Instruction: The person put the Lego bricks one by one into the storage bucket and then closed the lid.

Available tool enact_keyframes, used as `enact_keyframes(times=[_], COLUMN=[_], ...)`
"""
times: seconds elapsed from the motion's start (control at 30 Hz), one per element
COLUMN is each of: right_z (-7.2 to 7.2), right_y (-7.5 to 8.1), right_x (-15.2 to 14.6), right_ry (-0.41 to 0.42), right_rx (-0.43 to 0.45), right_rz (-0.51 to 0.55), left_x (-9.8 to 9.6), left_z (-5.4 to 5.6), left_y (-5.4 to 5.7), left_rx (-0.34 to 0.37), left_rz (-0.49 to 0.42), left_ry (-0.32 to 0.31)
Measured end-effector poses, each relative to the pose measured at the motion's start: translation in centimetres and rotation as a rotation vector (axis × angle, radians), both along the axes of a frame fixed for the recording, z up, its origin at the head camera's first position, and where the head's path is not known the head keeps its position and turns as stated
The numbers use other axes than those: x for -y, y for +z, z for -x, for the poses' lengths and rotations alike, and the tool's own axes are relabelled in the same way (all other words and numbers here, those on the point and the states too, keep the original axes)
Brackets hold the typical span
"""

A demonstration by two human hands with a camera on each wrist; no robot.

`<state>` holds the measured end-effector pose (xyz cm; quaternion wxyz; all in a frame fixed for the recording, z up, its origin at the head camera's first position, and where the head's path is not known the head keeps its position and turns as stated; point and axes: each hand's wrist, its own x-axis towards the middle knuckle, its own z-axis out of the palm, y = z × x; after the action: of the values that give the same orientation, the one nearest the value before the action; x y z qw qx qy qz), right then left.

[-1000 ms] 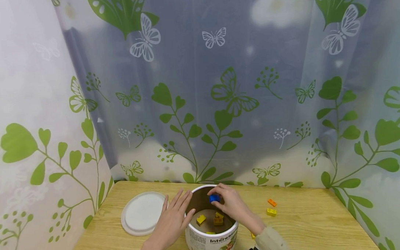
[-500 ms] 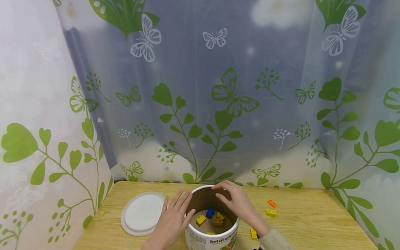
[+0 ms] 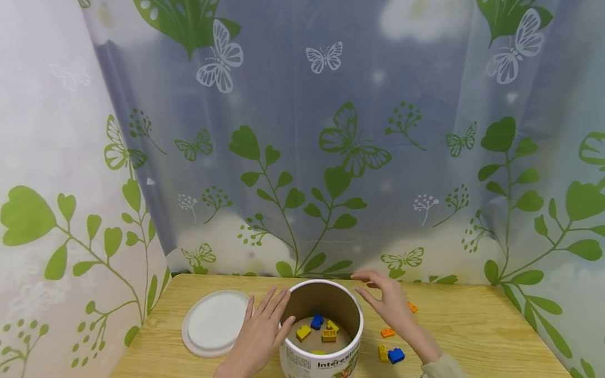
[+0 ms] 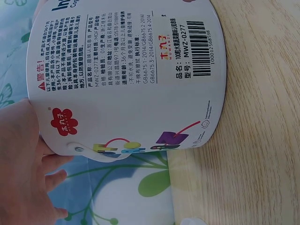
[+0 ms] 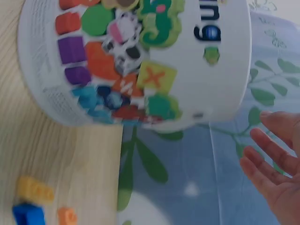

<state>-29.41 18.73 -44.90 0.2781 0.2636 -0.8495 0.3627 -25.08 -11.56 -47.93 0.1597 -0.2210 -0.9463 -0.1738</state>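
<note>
A white round tub with printed labels stands at the table's front. Inside it lie a blue building brick and several yellow bricks. My left hand lies against the tub's left rim, fingers straight and spread; in the left wrist view its thumb side meets the tub's wall. To the right of the tub hovers my right hand, fingers loosely bent and holding nothing. Below it on the table are a yellow brick, a blue brick and an orange brick.
A white round lid lies on the wooden table left of the tub. Another orange brick shows partly behind my right hand. A curtain with leaf and butterfly prints hangs behind the table.
My right hand lets the blue brick drop into the tub, then moves out to the right. Bricks beside the tub come into sight. The left hand stays in place.
</note>
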Motion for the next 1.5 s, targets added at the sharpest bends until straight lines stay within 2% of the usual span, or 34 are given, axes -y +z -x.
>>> enact_keyframes(times=[0.23, 0.57, 0.73, 0.97, 1.17, 1.37, 1.5], right_z=[-0.5, -1.5, -1.9, -2.5, -3.0, -3.2, -3.1], right_y=[-1.3, -4.2, -5.7, -7.4, -8.4, -9.1, -9.4], right_x=[-2.8, -5.4, -6.7, -8.5, -9.3, -9.4, -9.5], right_ry=[-0.082, -0.087, -0.058, 0.028, 0.101, 0.119, 0.126], right_rx=[0.151, 0.291, 0.354, 0.463, 0.483, 0.613, 0.581], right_rz=[-0.005, -0.038, -0.100, -0.194, -0.290, -0.304, -0.351], left_x=[0.0, 0.0, 0.0, 0.0, -0.1, -0.1, -0.2], left_z=[0.0, 0.1, 0.0, 0.0, 0.0, 0.0, 0.0], left_y=[-0.1, -0.2, -0.2, -0.1, -0.1, 0.0, 0.0], left_rx=[-0.016, -0.012, -0.007, -0.001, 0.007, 0.005, 0.002], left_rz=[0.004, -0.007, -0.009, -0.014, -0.011, -0.009, -0.018], left_ry=[0.001, 0.000, 0.000, -0.002, 0.001, 0.003, 0.005])
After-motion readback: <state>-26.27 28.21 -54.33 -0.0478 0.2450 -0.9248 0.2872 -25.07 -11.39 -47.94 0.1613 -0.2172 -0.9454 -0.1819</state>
